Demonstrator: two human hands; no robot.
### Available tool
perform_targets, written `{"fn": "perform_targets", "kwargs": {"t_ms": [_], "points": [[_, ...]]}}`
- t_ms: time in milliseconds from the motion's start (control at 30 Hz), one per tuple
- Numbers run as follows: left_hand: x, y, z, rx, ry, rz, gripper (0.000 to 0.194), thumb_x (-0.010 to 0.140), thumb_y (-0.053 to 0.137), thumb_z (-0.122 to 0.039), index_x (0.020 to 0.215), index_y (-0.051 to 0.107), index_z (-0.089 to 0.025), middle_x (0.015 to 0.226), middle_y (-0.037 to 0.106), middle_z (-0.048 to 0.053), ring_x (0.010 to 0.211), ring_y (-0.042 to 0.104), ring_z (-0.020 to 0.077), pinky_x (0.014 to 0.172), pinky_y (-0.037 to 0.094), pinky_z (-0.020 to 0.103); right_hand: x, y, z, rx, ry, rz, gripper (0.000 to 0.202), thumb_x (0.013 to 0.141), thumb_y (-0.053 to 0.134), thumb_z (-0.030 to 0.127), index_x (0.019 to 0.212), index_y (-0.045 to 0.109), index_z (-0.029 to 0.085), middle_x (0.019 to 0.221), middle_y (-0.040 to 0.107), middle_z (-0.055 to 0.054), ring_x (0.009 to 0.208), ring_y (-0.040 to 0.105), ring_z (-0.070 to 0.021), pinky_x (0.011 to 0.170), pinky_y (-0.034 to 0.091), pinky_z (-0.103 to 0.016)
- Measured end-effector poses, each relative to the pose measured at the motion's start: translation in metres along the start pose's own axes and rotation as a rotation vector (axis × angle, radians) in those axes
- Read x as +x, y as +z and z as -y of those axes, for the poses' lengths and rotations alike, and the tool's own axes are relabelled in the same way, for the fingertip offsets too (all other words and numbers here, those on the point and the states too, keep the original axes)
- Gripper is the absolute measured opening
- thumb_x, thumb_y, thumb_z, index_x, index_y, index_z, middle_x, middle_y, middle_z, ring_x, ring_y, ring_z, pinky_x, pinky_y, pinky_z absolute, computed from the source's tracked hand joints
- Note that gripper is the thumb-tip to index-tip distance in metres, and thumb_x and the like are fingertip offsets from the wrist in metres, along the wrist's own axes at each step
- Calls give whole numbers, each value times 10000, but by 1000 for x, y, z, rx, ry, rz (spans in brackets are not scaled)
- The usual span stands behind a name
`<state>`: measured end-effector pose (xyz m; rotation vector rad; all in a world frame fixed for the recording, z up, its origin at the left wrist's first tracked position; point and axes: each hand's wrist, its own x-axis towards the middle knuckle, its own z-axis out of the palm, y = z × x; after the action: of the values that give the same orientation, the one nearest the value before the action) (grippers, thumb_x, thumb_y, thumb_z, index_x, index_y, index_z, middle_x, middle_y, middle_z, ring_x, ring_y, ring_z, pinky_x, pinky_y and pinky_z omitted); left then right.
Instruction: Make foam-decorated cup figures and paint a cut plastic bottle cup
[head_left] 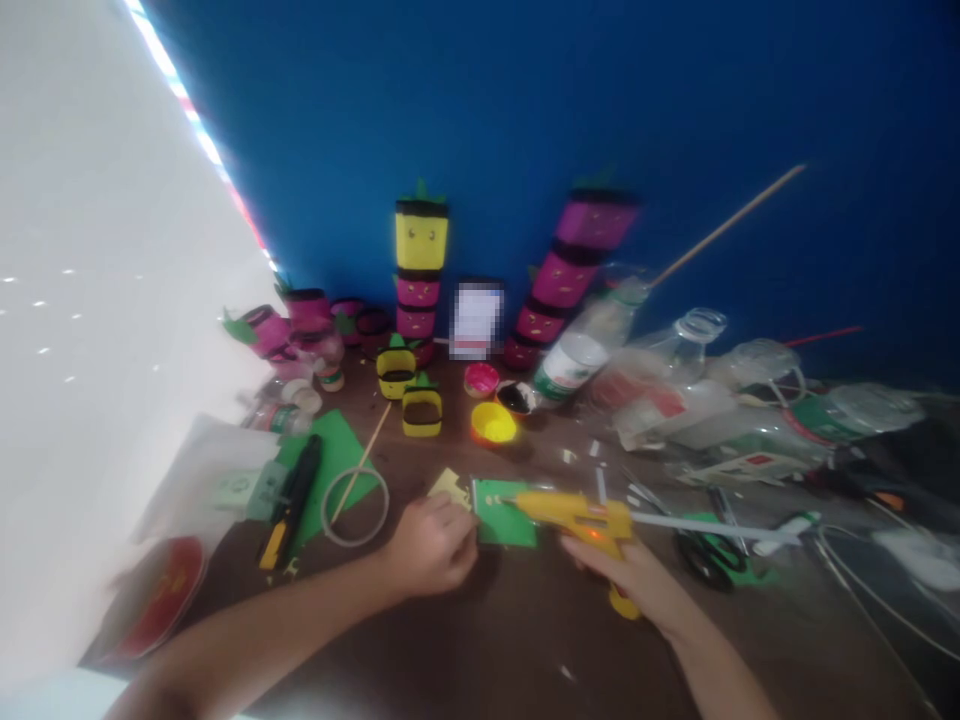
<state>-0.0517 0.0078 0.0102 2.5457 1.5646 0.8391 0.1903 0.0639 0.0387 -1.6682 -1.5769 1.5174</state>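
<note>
The right hand [637, 585] has its fingers wrapped around the grip of a yellow hot glue gun [566, 510], on which an orange-red light glows. A pale glue stick [694, 525] runs out of its back, and its nozzle points left, over a small green sheet [510, 525] on the brown tabletop [420, 660]. The left hand [435, 545] lies just beside that sheet, fingers curled in at a pale yellow paper piece [448, 485]; whether they pinch it cannot be told.

Left of this hand are a clear ring [324, 510] with a wooden stick [374, 436] across it, and a black-and-yellow cutter [301, 485] on a larger green sheet [339, 438]. A pale green box [247, 490] nearby bears a printed mark, too blurred to read.

Beyond the hands stand cups of yellow paint [493, 425], pink paint [481, 378] and black paint [515, 397]. Behind them, a screen [476, 320] is pixelated past reading, between a yellow-topped stack of containers [421, 240] with drawn faces and a leaning magenta stack [566, 280].

To the right, a plastic bottle's white-and-green label [574, 362] shows smeared, illegible print.
</note>
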Motion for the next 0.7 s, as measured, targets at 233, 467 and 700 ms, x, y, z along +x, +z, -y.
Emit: {"fn": "perform_targets", "kwargs": {"t_ms": [233, 467, 700], "points": [[-1, 1, 0, -6, 1, -5, 89, 727, 486, -126, 710, 557, -179, 591, 581, 13, 599, 502, 166, 504, 322, 281, 1, 1, -3, 27, 16, -16, 345, 621, 670, 489, 815, 622, 207, 538, 526, 28, 563, 480, -142, 560, 398, -272], [-1, 2, 2, -22, -11, -8, 86, 723, 497, -129, 713, 568, -177, 596, 589, 14, 600, 510, 169, 504, 335, 277, 2, 1, -3, 58, -4, -9, 372, 603, 687, 486, 822, 627, 192, 643, 580, 4, 574, 484, -132, 570, 398, -277], [-2, 3, 2, -33, -20, -9, 100, 728, 492, -135, 740, 582, -178, 603, 596, 16, 600, 518, 173, 499, 338, 280, 1, 0, -2, -1, 50, 5, 342, 624, 657, 473, 810, 626, 188, 573, 538, 14, 540, 448, -125, 522, 363, -266]]}}
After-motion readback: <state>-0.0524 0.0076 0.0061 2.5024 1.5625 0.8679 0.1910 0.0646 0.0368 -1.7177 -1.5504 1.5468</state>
